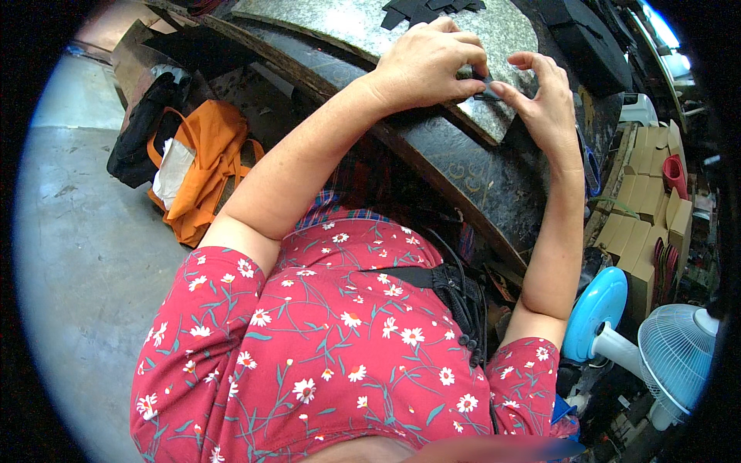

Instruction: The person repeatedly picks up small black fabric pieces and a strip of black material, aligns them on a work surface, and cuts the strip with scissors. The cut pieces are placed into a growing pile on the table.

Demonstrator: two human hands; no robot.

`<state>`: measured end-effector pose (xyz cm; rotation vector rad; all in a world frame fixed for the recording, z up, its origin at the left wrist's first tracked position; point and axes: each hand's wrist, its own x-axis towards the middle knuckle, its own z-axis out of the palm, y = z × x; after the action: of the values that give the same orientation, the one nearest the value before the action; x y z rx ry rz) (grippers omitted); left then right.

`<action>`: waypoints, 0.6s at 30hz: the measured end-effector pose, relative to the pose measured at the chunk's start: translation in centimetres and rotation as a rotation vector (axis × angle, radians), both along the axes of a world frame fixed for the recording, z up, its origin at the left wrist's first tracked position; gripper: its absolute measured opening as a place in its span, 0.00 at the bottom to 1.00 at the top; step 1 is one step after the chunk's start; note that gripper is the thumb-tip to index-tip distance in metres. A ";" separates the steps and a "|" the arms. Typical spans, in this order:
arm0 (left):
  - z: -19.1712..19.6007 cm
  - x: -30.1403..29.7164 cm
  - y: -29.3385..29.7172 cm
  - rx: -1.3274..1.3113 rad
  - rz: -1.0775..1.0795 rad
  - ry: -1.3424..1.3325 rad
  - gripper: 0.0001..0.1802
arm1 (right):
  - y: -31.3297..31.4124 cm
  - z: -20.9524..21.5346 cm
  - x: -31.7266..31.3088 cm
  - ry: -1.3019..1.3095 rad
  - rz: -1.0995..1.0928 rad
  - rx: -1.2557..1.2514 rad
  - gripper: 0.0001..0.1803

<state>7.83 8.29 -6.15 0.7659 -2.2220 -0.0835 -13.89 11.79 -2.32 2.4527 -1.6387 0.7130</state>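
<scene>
My left hand (432,68) is closed, its thumb and fingers pinching a small dark piece (484,92) over the near corner of a grey speckled board (513,50). Too little of that piece shows to tell its kind. Beside it, my right hand (546,104) has its thumb tip against or very near the piece, while its index finger is curved and well apart from the thumb. Farther back on the board lies a loose pile of flat black cut pieces (424,11).
Under the board is a dark worn worktable (471,166). A black block-like object (583,46) stands at the far right. Cardboard boxes (637,193) and a blue-and-white fan (679,359) are on the right. An orange bag (212,162) sits to the left.
</scene>
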 end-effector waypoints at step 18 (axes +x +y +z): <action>0.6 0.1 0.4 -0.071 -0.138 -0.017 0.13 | 0.1 3.5 -11.0 -0.619 0.030 0.112 0.13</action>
<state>7.96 8.66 -5.53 0.5757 -2.2794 -0.0653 -24.89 11.89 1.22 2.4828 -1.8609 1.5445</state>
